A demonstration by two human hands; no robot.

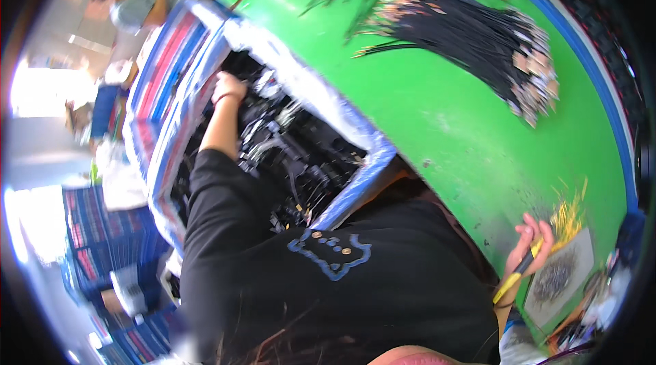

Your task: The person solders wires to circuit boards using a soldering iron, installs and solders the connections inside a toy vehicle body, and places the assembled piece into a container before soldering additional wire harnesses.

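Observation:
My left hand (230, 86) reaches into the far end of a large box lined with whitish-blue plastic (345, 194). Black cables and parts with shiny metal bits (290, 153) fill the box. That hand is blurred, so I cannot tell whether its fingers hold anything. Off to the right, my right hand (527, 250) is above the near right of the green table. Its fingers are partly curled round a slim tool with a yellow and black handle (511, 283); the tool's working end does not show clearly.
A bundle of black wires (458, 30) lies on the green table (492, 160). Yellow wires (570, 214) and a grey pad with dark bits (553, 279) are near my right hand. Another person (133, 6) is at the far left. Stacked blue crates (102, 235) stand to the left.

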